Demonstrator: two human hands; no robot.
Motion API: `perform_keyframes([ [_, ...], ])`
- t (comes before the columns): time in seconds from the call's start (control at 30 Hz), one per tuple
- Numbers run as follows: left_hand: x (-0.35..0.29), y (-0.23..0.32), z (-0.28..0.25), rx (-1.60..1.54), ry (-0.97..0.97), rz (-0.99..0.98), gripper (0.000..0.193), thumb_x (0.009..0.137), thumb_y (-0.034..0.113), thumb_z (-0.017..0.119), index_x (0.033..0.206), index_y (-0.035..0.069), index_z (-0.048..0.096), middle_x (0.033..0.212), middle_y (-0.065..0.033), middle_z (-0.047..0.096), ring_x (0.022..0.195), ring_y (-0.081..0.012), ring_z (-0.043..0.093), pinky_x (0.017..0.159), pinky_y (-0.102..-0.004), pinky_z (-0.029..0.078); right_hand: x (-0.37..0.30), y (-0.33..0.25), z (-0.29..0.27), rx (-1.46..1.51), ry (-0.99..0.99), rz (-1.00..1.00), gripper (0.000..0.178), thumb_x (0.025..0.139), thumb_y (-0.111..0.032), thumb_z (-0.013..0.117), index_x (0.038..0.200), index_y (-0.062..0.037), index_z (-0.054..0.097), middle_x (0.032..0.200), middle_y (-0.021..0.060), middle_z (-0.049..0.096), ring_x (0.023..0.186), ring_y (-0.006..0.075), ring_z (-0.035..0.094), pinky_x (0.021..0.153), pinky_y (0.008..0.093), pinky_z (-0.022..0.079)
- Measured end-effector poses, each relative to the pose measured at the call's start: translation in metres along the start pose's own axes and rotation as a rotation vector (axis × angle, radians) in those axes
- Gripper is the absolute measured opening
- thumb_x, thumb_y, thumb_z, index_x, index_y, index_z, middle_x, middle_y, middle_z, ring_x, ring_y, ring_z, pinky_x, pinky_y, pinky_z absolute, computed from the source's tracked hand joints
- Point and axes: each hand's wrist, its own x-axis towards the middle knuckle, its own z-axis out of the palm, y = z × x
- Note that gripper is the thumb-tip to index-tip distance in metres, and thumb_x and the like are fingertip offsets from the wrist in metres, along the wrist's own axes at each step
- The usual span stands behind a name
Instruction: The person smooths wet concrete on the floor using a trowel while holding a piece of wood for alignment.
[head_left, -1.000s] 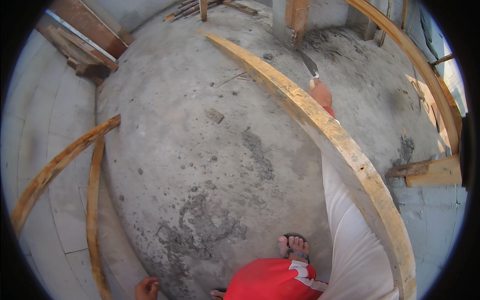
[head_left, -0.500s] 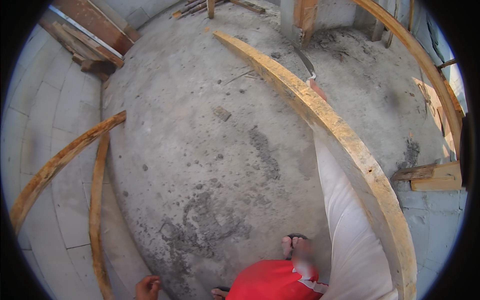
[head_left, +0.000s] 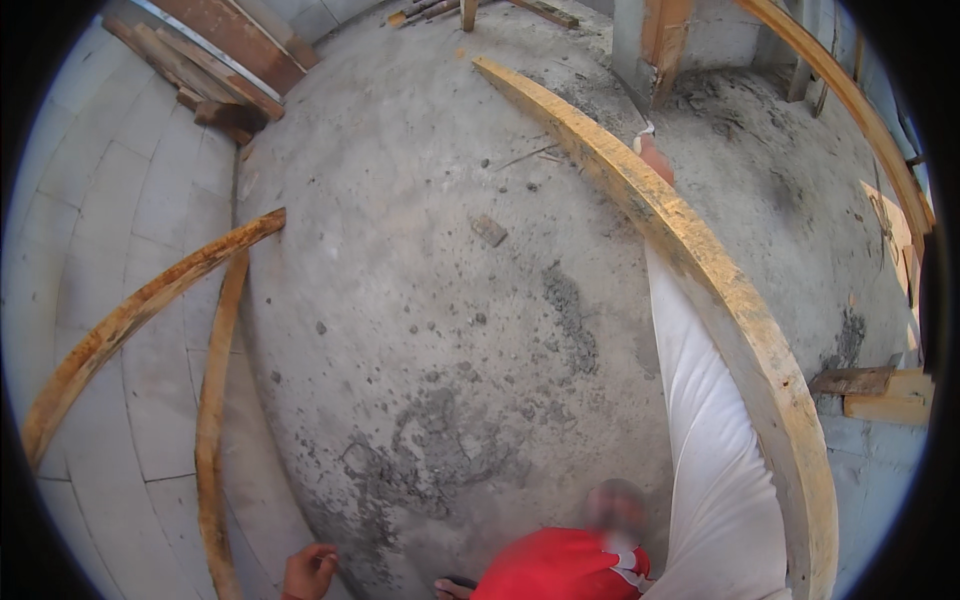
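Note:
A long wooden beam (head_left: 690, 225) runs from the upper middle to the lower right, close to me and across my view of the right arm. Past its right edge shows part of my right hand (head_left: 655, 160), closed on a tool with a whitish handle end (head_left: 645, 130). Its blade is thin and hard to see now. The white sleeve (head_left: 705, 420) of that arm lies behind the beam. Low at the left, my left hand (head_left: 310, 572) has its fingers curled in, with nothing visible in them. It is nearest to an upright timber (head_left: 212, 430).
A slanting timber (head_left: 140, 310) stands by the pale block wall (head_left: 90, 250). Boards (head_left: 195, 75) are stacked at the far left. Wet mortar patches and crumbs (head_left: 430, 440) dot the concrete floor (head_left: 390, 200). Timber pieces (head_left: 880, 390) lie on blocks at the right.
The view has swung so that the room sits further right. The tool's dark curved blade showed beside the beam before and is now barely visible. My left hand has risen slightly.

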Motion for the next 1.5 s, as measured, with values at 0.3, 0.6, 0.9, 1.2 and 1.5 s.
perform_keyframes([
  [0.3, 0.012, -0.005, 0.003, 0.161, -0.016, 0.046, 0.022, 0.094, 0.017, 0.067, 0.102, -0.003, 0.073, 0.086, -0.0122, 0.073, 0.078, -0.0186, 0.072, 0.074, -0.033, 0.058, -0.009, -0.016, 0.018, 0.067, -0.052, -0.1, 0.047, 0.092, -0.026, 0.063, 0.136, -0.0096, 0.057, 0.115, 0.0212, 0.07, 0.107, 0.0369, 0.069, 0.09, 0.0489, 0.054],
  [0.6, 0.017, 0.024, 0.011, -0.05, -0.037, 0.055, 0.027, 0.095, 0.024, 0.068, 0.107, 0.0, 0.073, 0.089, -0.0119, 0.076, 0.083, -0.0187, 0.073, 0.079, -0.0334, 0.056, -0.006, 0.047, 0.067, -0.027, 0.135, -0.374, 0.053, 0.094, -0.028, 0.062, 0.143, -0.0127, 0.052, 0.124, 0.0197, 0.068, 0.113, 0.0384, 0.066, 0.093, 0.049, 0.053],
  [0.9, -0.039, 0.03, -0.022, -0.064, 0.069, -0.038, 0.028, 0.1, 0.024, 0.065, 0.113, 0.0, 0.07, 0.094, -0.0101, 0.075, 0.086, -0.019, 0.072, 0.081, -0.0336, 0.056, -0.125, -0.023, 0.077, 0.075, -0.025, -0.194, 0.048, 0.098, -0.036, 0.057, 0.138, -0.0098, 0.058, 0.128, 0.0233, 0.067, 0.112, 0.0465, 0.065, 0.097, 0.0499, 0.05],
  [1.2, -0.062, 0.036, -0.013, -0.278, 0.032, -0.061, 0.021, 0.098, 0.011, 0.064, 0.113, -0.004, 0.068, 0.096, -0.0124, 0.074, 0.083, -0.0185, 0.071, 0.075, -0.0314, 0.058, -0.112, -0.037, 0.028, 1.164, -0.538, 0.407, 0.02, 0.097, -0.02, 0.064, 0.113, -0.009, 0.059, 0.075, 0.0044, 0.055, 0.054, 0.0119, 0.053, 0.041, 0.0255, 0.043],
  [1.5, -0.066, 0.051, -0.007, -0.429, 0.061, -0.012, 0.018, 0.096, 0.006, 0.065, 0.11, -0.004, 0.066, 0.097, -0.011, 0.073, 0.086, -0.0194, 0.072, 0.078, -0.032, 0.058, -0.186, -0.103, -0.02, 0.729, -0.524, 0.104, 0.032, 0.095, -0.018, 0.061, 0.124, -0.0035, 0.06, 0.07, 0.0001, 0.054, 0.05, 0.0106, 0.053, 0.041, 0.0281, 0.044],
])
